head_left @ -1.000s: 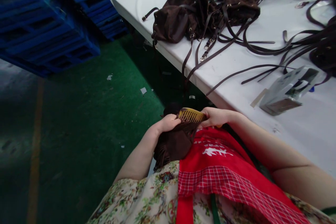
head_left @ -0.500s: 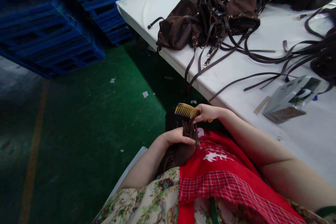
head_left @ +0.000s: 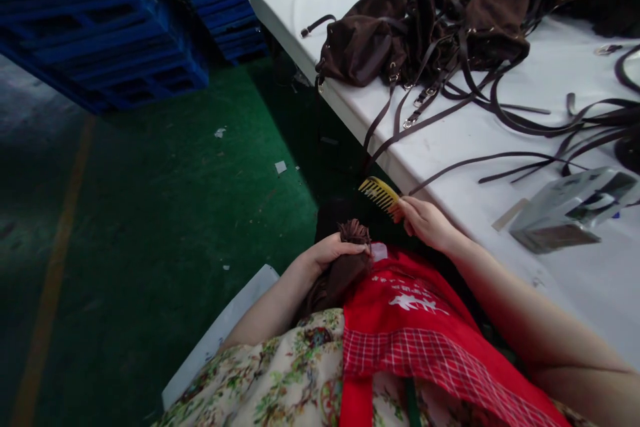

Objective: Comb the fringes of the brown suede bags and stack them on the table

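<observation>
My right hand (head_left: 421, 219) is closed round the handle end of a yellow wide-toothed comb (head_left: 381, 195), whose teeth point down and to the left. In my lap, my left hand (head_left: 334, 250) grips a brown fringed piece (head_left: 354, 232) near its end, and the strands stick up in a bunch above the thumb. More of its brown material hangs below the fist, against the red apron (head_left: 400, 300). Comb and strands are apart, with a small gap between them.
To the right is a white-covered table (head_left: 500, 207). Dark brown drawstring bags (head_left: 360, 47) with long straps lie on it, some straps over the edge. A clear plastic packet (head_left: 570, 210) lies nearer. Blue pallets (head_left: 120, 33) stand at left on the green floor (head_left: 165, 213), where paper scraps lie.
My right hand has drawn the comb away from the strands, up and to the right. My left hand still grips the fringe, which now bunches upward. The view has shifted slightly.
</observation>
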`<state>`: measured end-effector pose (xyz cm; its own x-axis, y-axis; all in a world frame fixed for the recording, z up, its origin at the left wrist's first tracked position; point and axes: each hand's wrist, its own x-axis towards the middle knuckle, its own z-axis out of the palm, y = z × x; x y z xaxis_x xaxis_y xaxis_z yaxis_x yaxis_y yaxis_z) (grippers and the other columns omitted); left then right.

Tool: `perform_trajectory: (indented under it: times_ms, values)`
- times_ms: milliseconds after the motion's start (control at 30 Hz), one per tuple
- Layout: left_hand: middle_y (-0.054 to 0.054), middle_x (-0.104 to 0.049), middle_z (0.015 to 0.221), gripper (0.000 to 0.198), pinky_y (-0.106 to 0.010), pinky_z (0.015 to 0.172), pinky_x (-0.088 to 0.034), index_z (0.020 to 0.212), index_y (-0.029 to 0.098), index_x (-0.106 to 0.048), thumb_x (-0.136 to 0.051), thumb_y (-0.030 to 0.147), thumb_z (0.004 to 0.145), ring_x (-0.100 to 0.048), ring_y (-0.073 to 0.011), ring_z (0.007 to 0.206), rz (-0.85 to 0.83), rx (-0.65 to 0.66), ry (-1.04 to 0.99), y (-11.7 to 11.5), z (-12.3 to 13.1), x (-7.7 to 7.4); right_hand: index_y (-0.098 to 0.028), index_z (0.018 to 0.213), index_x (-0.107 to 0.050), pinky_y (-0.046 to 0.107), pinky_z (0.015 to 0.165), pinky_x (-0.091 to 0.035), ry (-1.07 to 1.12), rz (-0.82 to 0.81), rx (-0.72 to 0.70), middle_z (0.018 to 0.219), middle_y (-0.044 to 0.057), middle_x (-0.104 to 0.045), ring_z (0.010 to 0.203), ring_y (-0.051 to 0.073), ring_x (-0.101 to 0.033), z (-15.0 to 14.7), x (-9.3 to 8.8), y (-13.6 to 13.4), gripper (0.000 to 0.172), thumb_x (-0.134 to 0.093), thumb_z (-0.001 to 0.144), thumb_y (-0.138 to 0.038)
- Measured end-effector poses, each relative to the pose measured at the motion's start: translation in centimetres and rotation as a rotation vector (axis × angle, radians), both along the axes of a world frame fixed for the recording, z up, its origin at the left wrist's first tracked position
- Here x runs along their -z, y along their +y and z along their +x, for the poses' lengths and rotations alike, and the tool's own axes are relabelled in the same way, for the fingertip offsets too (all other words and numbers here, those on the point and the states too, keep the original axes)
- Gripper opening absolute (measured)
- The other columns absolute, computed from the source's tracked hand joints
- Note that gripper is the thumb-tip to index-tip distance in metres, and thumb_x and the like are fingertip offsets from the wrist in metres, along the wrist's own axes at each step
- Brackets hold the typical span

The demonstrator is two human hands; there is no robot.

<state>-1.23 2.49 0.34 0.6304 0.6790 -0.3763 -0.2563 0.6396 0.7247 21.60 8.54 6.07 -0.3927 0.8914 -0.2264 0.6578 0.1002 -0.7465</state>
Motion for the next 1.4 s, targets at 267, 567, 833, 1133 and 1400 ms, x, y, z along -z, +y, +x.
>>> perform_trajectory:
  times_ms: [267,567,833,1133,1400]
  values:
    - [-0.010,-0.070,0.085,0.025,-0.034,0.088,-0.046,0.081,0.009,-0.069,-0.076,0.030,0.067,-0.064,-0.0206,0.084,-0.038,-0.056,-0.030,-0.5,0.2,0.1,-0.017,0.095,-0.054,0.025,0.068,-0.040,-0.296,0.176,-0.374,0.092,0.006,-0.062,0.076,0.015,-0.059,-3.0,2.1,-6.2,0.023,-0.033,0.097,-0.026]
    - [-0.002,-0.056,0.063,0.040,-0.025,0.064,-0.041,0.065,0.015,-0.050,-0.057,0.050,0.082,-0.051,-0.0108,0.058,-0.046,-0.028,0.005,-1.2,1.6,0.0,-0.019,0.105,-0.051,0.025,0.059,-0.037,-0.659,0.141,-0.301,0.090,0.008,-0.068,0.079,0.019,-0.065,-3.7,6.2,-2.3,0.026,-0.029,0.099,-0.031]
    - [0.001,-0.048,0.054,0.053,-0.027,0.058,-0.036,0.056,0.019,-0.043,-0.038,0.062,0.085,-0.042,-0.0098,0.051,0.251,-0.030,0.425,-0.8,3.0,2.6,-0.020,0.108,-0.053,0.025,0.066,-0.040,-0.646,-0.013,-0.190,0.094,0.009,-0.069,0.085,0.020,-0.065,-4.8,8.6,0.0,0.037,-0.024,0.099,-0.040]
    - [0.000,-0.046,0.050,0.057,-0.026,0.062,-0.038,0.049,0.020,-0.046,-0.031,0.058,0.089,-0.044,-0.0117,0.053,0.411,0.035,0.555,-1.2,3.9,2.3,-0.017,0.105,-0.057,0.026,0.067,-0.042,-0.566,-0.074,-0.071,0.094,0.012,-0.068,0.085,0.020,-0.063,-3.6,8.9,0.4,0.038,-0.028,0.098,-0.042]
    - [0.002,-0.048,0.057,0.051,-0.025,0.060,-0.037,0.057,0.019,-0.043,-0.043,0.062,0.083,-0.041,-0.0094,0.054,0.196,-0.088,0.277,-1.6,2.8,2.1,-0.016,0.095,-0.055,0.020,0.040,-0.032,0.011,-0.362,0.001,0.062,0.000,-0.060,0.039,0.008,-0.043,-0.7,6.8,1.0,0.042,-0.024,0.097,-0.044]
